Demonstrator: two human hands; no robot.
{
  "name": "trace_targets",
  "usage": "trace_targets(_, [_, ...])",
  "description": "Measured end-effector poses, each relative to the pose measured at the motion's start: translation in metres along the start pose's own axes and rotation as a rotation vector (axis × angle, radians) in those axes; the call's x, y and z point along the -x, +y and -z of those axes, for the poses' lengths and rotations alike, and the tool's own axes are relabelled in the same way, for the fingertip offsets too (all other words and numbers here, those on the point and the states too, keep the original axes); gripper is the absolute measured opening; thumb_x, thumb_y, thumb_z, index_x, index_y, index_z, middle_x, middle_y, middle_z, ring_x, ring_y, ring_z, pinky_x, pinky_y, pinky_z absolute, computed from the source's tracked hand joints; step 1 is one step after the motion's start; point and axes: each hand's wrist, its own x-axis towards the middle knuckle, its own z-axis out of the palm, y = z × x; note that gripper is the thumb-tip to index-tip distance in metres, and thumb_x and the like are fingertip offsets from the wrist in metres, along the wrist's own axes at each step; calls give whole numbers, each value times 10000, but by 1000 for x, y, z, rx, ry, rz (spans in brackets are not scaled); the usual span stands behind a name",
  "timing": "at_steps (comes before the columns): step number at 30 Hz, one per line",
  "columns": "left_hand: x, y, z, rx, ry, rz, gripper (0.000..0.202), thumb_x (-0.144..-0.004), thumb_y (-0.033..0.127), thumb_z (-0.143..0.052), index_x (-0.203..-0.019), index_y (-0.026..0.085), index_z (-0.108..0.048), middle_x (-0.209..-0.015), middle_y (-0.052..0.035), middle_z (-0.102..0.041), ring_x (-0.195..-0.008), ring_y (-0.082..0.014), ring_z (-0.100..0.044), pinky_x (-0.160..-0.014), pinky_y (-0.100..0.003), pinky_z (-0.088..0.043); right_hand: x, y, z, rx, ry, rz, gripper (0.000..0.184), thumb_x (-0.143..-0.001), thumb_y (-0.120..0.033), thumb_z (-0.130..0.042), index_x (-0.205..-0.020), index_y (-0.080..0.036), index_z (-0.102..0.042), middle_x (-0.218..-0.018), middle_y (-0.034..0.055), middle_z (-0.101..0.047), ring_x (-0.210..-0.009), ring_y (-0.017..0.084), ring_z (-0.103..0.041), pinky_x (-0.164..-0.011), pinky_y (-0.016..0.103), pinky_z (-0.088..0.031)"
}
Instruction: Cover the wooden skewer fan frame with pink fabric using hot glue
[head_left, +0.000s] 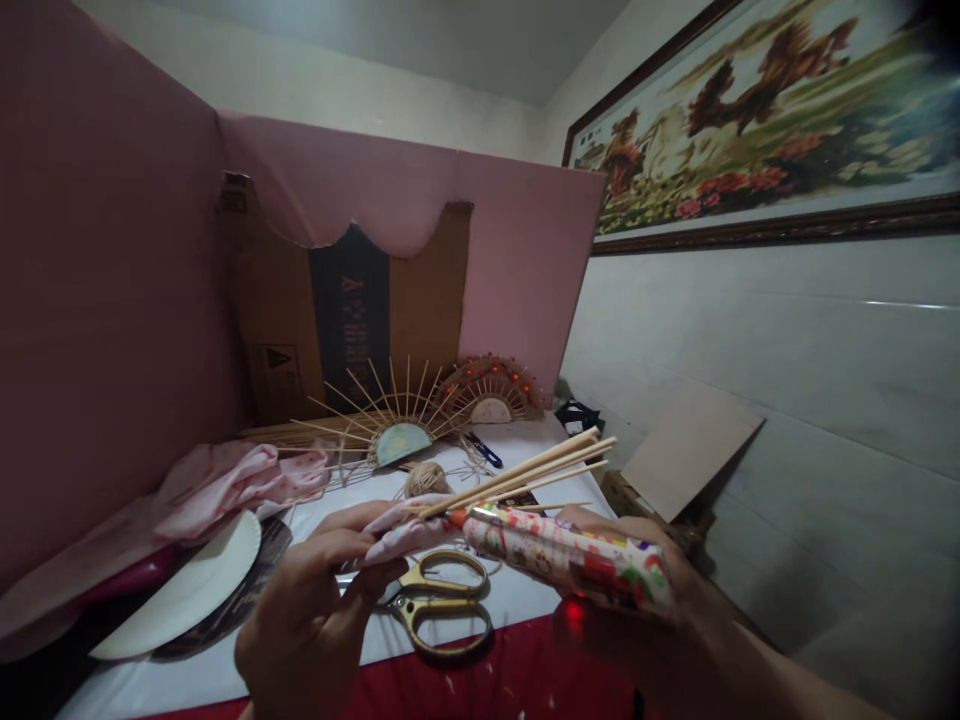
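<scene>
My left hand pinches a piece of pale pink cloth-covered work, from which several thin wooden sticks stick out to the right. My right hand is wrapped round a hot glue gun with a colourful printed body and a glowing red light beneath. Its orange-tipped nozzle touches, or nearly touches, the cloth where the sticks enter. Below the work lie scissors with gold-coloured handles, their blades partly hidden by my left hand.
Behind stand a half-round stick fan and a decorated fan with red dots. A ball of twine, a blue cutter, pink cloth and a folded white paper plate lie around. Cardboard leans on the pink panel.
</scene>
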Motion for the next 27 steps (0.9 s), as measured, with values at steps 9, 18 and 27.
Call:
trace_targets(9, [-2,2,0,75,-19,-11,404,-656,-125,-599,-902,195,-605,-934,-2,-720,-916,-168,-667,-724,-251,-585,-2,0,1,82,29,72,274,-852,-406,-528,-677,-224,-635,-637,6,-591,-568,139,-552,-535,231,-480])
trace_targets(18, [-3,3,-1,85,-16,21,364,-653,-101,-613,-870,192,-617,-922,-6,-724,-878,-177,-681,-682,-242,-596,6,6,-2,200,28,122,127,-828,-178,-500,-726,-190,-576,-691,27,-621,-596,137,-553,-538,248,-417])
trace_targets(27, [-1,2,0,62,-17,5,369,-646,-112,-609,-872,179,-614,-949,-5,-721,-873,-166,-681,-700,-225,-589,9,10,-2,178,22,145,184,-870,-266,-477,-721,-189,-553,-662,17,-596,-582,124,-544,-534,227,-436])
